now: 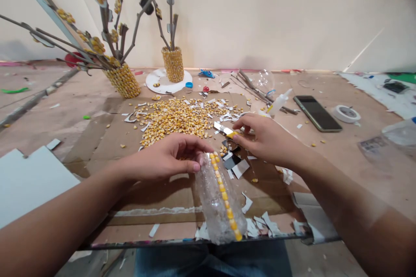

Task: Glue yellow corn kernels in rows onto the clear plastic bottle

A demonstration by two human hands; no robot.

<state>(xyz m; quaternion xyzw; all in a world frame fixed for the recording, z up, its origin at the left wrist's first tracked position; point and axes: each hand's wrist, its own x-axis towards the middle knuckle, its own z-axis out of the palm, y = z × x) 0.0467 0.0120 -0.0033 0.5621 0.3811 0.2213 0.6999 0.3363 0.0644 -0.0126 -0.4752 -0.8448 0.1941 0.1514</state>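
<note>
My left hand is closed round the far end of a clear plastic bottle, its thumb on the near side. The bottle lies tilted toward me at the table's front edge. A line of yellow corn kernels runs along its length, with a short second row at the far end. Between the fingers of my right hand is a yellow utility knife, its blade pointing left over the scraps. A pile of loose corn kernels spreads on the cardboard beyond my left hand.
Two kernel-covered pots with branches stand at the back left, one on a white disc. Toward the right are a glue bottle, a phone, a tape roll and twigs. Paper scraps litter the front edge.
</note>
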